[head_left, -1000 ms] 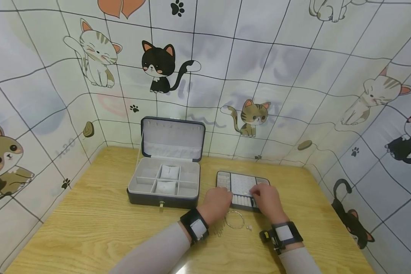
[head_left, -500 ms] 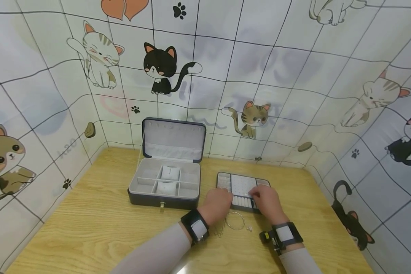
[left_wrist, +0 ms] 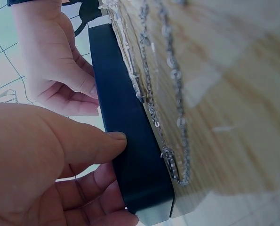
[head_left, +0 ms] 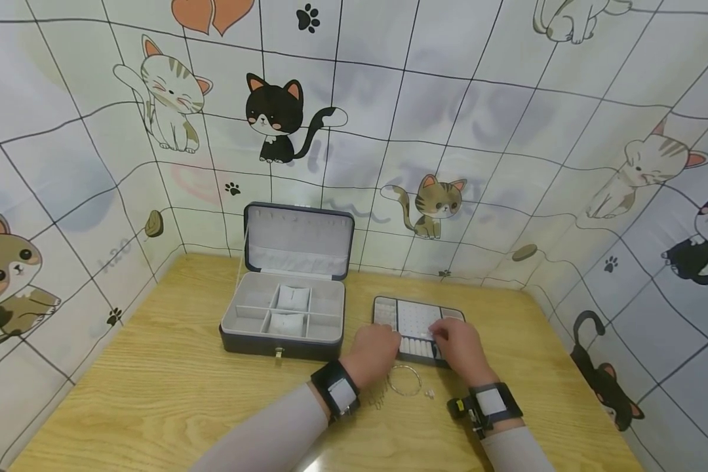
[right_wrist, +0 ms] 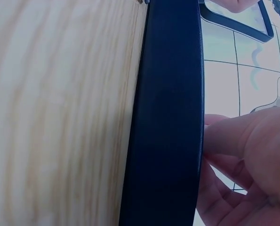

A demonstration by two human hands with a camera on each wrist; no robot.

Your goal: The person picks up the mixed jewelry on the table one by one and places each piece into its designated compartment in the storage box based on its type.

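On counter [head_left: 153, 367], right of open jewelry box [head_left: 248, 343], lay compartmented jewelry tray [head_left: 419, 316], partly covered. Left grip [head_left: 373, 353] held its near-left end; right grip [head_left: 461, 347] bent over it, any hold too obscured to tell.

A small tabletop nook, screened in like a booth; whether it belongs to a home or a studio cannot be told. A white, grid-lined sheet [head_left: 360, 157] printed with cartoon cats and paw prints stands round it from 9 o'clock through 12 to 3, its lines wavy, and a yellowish wood-grain tabletop [head_left: 153, 367] spreads toward 6 o'clock
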